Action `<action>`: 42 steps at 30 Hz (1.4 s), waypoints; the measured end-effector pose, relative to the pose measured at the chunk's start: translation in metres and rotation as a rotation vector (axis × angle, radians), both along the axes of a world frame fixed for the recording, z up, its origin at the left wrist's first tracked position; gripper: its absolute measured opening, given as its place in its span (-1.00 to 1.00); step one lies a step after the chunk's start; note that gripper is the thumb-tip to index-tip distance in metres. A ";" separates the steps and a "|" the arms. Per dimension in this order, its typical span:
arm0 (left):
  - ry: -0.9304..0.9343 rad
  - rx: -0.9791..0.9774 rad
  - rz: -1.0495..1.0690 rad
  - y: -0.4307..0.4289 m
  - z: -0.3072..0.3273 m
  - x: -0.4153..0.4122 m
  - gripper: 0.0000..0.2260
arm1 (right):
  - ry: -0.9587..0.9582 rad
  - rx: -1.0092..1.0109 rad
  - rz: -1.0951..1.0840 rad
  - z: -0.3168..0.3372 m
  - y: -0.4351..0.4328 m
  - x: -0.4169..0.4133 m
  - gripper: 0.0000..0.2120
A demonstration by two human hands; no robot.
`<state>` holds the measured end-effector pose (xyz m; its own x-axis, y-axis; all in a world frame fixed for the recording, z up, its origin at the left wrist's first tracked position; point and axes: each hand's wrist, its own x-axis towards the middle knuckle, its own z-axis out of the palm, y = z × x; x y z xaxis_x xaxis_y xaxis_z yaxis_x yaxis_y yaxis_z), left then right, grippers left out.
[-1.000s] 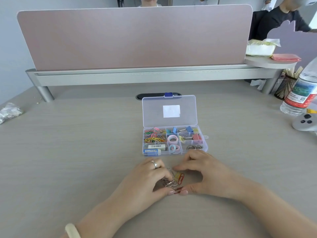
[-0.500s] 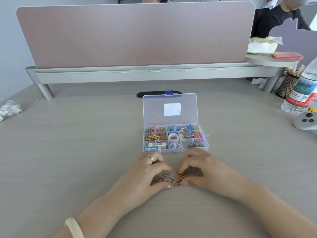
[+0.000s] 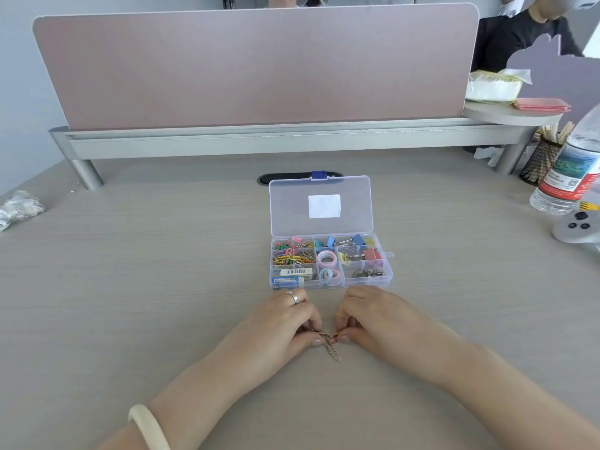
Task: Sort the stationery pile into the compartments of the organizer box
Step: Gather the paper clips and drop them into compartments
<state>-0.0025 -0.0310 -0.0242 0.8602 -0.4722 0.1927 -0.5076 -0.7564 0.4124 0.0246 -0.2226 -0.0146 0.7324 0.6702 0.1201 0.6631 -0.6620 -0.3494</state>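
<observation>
A clear plastic organizer box (image 3: 388, 274) sits open on the desk, its lid standing up behind it. Its compartments hold coloured paper clips, binder clips, tape rolls, erasers and key rings. Just in front of it, my left hand (image 3: 285, 323) is closed on silver paper clips (image 3: 331, 347), one of which hangs out below the fingertips. My right hand (image 3: 370, 319) pinches a small coloured paper clip beside them, mostly hidden by its fingers. The two hands' fingertips almost touch.
A pink divider panel (image 3: 253, 66) on a grey rail closes off the back. A water bottle (image 3: 571, 170), a mesh pen cup (image 3: 539, 160) and a grey controller (image 3: 578, 227) stand at the right edge. Crumpled wrap (image 3: 18, 209) lies far left.
Both hands have gathered the loose clips off the desk and closed on them. The red and yellow clips seen before are now hidden in the fingers.
</observation>
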 end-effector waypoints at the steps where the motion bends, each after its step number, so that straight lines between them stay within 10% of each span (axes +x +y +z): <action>1: 0.004 0.011 0.003 -0.001 0.001 0.000 -0.87 | 0.008 -0.025 -0.012 0.001 0.000 -0.001 -0.85; 19: 0.033 0.072 0.068 0.003 0.006 -0.003 -0.84 | -0.126 -0.288 -0.018 -0.003 0.007 -0.013 -0.83; 42: 0.074 -0.093 0.097 0.011 0.001 -0.003 -0.89 | 0.125 0.031 0.013 0.004 0.011 -0.024 -0.83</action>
